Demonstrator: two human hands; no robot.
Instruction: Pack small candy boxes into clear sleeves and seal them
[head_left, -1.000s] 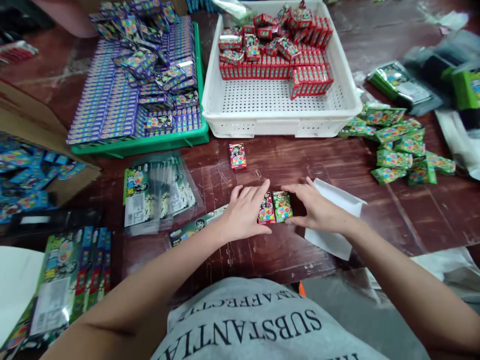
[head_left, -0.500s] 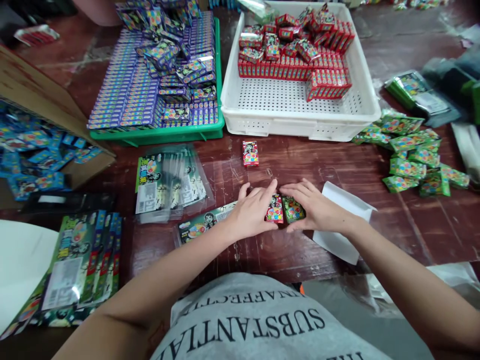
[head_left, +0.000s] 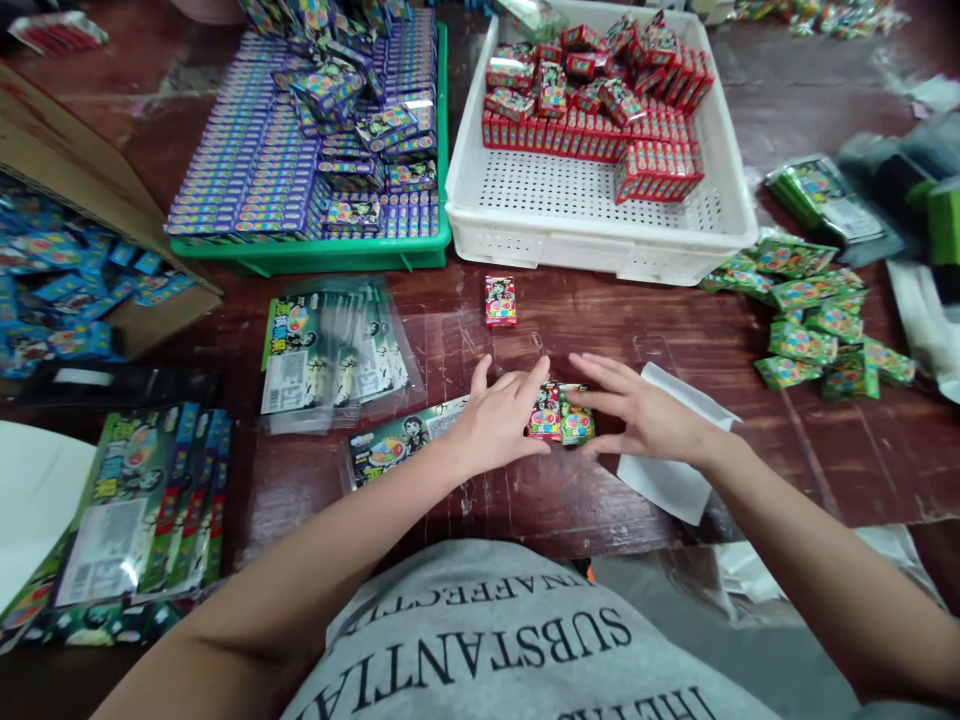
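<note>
A small red candy box (head_left: 544, 412) and a small green candy box (head_left: 576, 415) lie flat, side by side, on the brown table. My left hand (head_left: 495, 420) rests at the left side of the red box, fingers spread, with the thumb near its lower edge and the forefinger above its top. To the right, my right hand (head_left: 645, 415) is open, its fingers stretched over or beside the green box's right side. Another red box (head_left: 500, 301) lies farther out on the table. A printed clear pouch (head_left: 390, 450) lies partly under my left forearm.
Behind are a green tray (head_left: 315, 258) of purple boxes and a white crate (head_left: 600, 255) of red boxes. Green packets (head_left: 806, 320) are heaped at right, near white paper (head_left: 667, 490). At left lie clear pouches (head_left: 330, 350), printed packs (head_left: 127, 510) and a carton (head_left: 90, 170) with blue boxes.
My right hand has drawn slightly back from the green box and its fingers have spread wider. The green box now lies flatter against the red one. The camera view has shifted slightly.
</note>
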